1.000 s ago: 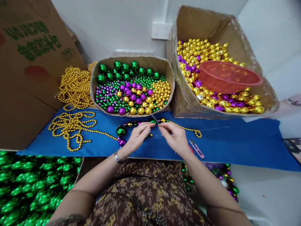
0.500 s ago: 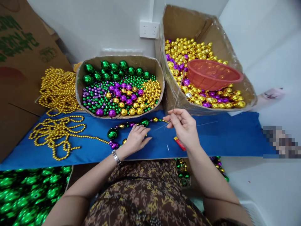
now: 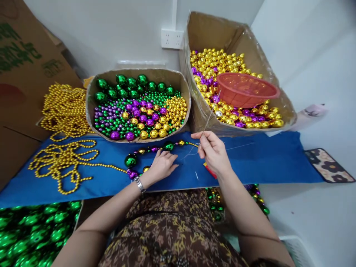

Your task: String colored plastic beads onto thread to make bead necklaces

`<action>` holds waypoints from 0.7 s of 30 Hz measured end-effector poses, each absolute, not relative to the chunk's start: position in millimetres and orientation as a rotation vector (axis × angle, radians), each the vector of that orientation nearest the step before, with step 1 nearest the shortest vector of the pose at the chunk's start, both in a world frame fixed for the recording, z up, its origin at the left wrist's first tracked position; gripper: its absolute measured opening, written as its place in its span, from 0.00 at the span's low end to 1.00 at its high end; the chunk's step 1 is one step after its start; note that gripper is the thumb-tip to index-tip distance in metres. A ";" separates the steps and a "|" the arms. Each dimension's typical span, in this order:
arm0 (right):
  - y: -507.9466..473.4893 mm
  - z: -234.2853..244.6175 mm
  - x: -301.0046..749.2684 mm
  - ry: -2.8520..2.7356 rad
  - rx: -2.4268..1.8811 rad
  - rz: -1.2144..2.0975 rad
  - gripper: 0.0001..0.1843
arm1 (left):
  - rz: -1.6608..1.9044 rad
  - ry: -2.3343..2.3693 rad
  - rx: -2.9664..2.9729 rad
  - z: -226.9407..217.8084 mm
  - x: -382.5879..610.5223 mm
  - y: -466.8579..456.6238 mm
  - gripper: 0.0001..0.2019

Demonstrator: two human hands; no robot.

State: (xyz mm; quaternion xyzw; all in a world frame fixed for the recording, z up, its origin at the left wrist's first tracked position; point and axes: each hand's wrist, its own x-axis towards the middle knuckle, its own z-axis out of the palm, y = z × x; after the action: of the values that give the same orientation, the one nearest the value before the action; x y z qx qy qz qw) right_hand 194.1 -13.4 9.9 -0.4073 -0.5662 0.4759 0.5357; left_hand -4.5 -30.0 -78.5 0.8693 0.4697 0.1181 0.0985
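Note:
My right hand (image 3: pixel 213 150) pinches a long thin needle (image 3: pixel 208 118) that slants up toward the right-hand box. Clear thread (image 3: pixel 191 150) loops loosely beside its fingers and trails right over the cloth. Lower and to the left, my left hand (image 3: pixel 164 163) rests with fingers spread over part of a bead strand, hiding some of it. That bead strand (image 3: pixel 168 145) carries green, purple and gold balls, with small gold beads running up to my right hand. A red and yellow object (image 3: pixel 209 170) lies partly under the right wrist, near a short white stick (image 3: pixel 197 175).
A cut-down cardboard box (image 3: pixel 190 97) of mixed beads stands behind my hands. At back right, a taller box (image 3: pixel 203 124) contains gold and purple balls and a red basket (image 3: pixel 247 91). Gold bead chains (image 3: pixel 63 165) lie left on the blue cloth (image 3: pixel 264 159). A flowered mat (image 3: pixel 329 165) is far right.
The view has shifted slightly, so the scene sits a little left and lower. Thread by my right hand now forms a rounder loop. Both hands keep nearly the same pose.

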 end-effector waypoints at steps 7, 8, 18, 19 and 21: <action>-16.7 9.2 197.5 -1.207 -0.925 1.248 0.12 | 0.206 1.403 2.639 -85.0 -9.6 -32.1 0.12; -17.2 9.1 199.0 -1.187 -0.935 1.235 0.12 | 0.190 1.390 2.661 -86.5 -10.5 -32.4 0.11; -18.9 8.7 235.2 -0.958 -0.970 0.890 0.14 | 0.157 1.322 2.907 -98.5 -34.5 -36.1 0.07; -19.3 7.9 238.1 -0.939 -0.973 0.846 0.14 | 0.164 1.314 2.919 -98.5 -38.3 -35.8 0.07; -20.6 5.1 241.2 -0.926 -0.984 0.774 0.14 | 0.167 1.307 2.938 -98.5 -44.9 -34.8 0.06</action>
State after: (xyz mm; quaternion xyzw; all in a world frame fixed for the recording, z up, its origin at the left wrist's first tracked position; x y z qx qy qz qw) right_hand 241.2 -20.6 5.1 -0.4440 -0.4175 0.3493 0.7118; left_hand -44.9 -34.8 -98.5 0.9117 0.4057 0.0517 -0.0389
